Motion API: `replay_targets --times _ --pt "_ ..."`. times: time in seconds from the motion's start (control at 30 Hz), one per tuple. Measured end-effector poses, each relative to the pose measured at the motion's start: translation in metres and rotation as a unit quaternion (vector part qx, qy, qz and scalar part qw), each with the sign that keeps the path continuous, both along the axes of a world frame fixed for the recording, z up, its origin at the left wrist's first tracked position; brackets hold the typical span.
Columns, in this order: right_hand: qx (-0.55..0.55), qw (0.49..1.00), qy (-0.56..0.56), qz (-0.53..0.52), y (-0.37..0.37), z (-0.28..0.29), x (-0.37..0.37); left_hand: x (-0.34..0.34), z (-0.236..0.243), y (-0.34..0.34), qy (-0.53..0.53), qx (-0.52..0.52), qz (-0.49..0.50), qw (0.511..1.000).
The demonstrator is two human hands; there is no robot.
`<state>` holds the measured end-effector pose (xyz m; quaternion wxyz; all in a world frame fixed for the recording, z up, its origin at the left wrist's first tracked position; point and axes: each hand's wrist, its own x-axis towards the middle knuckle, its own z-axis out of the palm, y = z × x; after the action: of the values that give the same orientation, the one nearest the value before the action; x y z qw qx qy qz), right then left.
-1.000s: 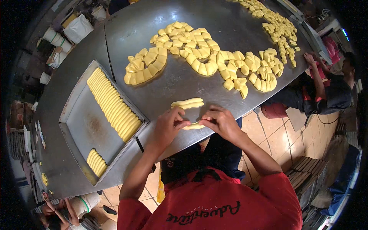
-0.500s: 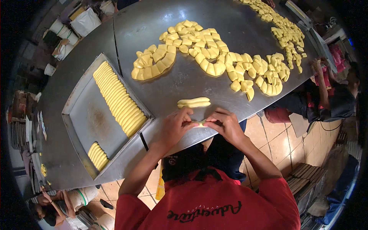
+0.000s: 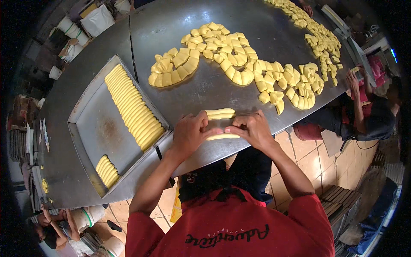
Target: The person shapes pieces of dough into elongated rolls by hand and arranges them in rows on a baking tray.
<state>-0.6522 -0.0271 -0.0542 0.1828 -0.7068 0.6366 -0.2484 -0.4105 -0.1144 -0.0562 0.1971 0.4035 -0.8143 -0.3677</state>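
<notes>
A short roll of yellow dough lies by the table's near edge. My left hand and my right hand have their thumbs on it, tips nearly meeting at its middle, with the other fingers curled in. Just beyond, between my hands, a pair of finished-looking dough rolls lies side by side. To the left is a shallow metal tray; a long row of dough rolls lines its right side, and a short row sits in its near corner.
Cut dough pieces spread in curved strips across the middle of the steel table, with a denser heap at the far right. A co-worker is at the right edge, another person at lower left. White buckets stand far left.
The dough between my fingertips now shows as a longer roll along the near edge. My hands have shifted slightly forward, their thumbs drawn together over it.
</notes>
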Motion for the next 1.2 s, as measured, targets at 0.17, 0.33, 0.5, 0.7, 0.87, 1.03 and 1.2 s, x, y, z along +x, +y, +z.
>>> replay_targets --times 0.17,0.33,0.5,0.7,0.87,1.03,1.2 --pt "-0.011 0.995 0.087 -0.041 0.000 0.017 0.010 -0.004 -0.001 0.002 -0.071 -0.195 -0.009 0.978" --pt "-0.013 0.998 0.056 -0.027 -0.004 0.003 -0.002 0.001 -0.008 -0.007 -0.050 -0.154 -0.032 0.986" --pt "-0.035 0.998 0.047 -0.024 0.001 0.005 -0.002 0.013 -0.002 -0.007 -0.016 -0.116 -0.052 0.992" --pt "-0.072 0.997 0.019 -0.002 -0.008 -0.006 -0.017 0.015 -0.010 -0.002 0.011 -0.151 -0.039 0.988" --pt "-0.077 0.997 0.019 0.008 -0.002 0.002 -0.015 0.016 -0.002 0.002 0.033 -0.098 -0.011 0.995" --pt "0.014 0.998 -0.061 0.003 -0.002 0.006 -0.015 0.015 -0.009 0.007 0.004 -0.128 0.009 0.992" --pt "-0.036 0.990 -0.110 0.086 0.020 0.013 -0.001 0.013 -0.001 0.039 0.094 -0.077 0.028 0.992"
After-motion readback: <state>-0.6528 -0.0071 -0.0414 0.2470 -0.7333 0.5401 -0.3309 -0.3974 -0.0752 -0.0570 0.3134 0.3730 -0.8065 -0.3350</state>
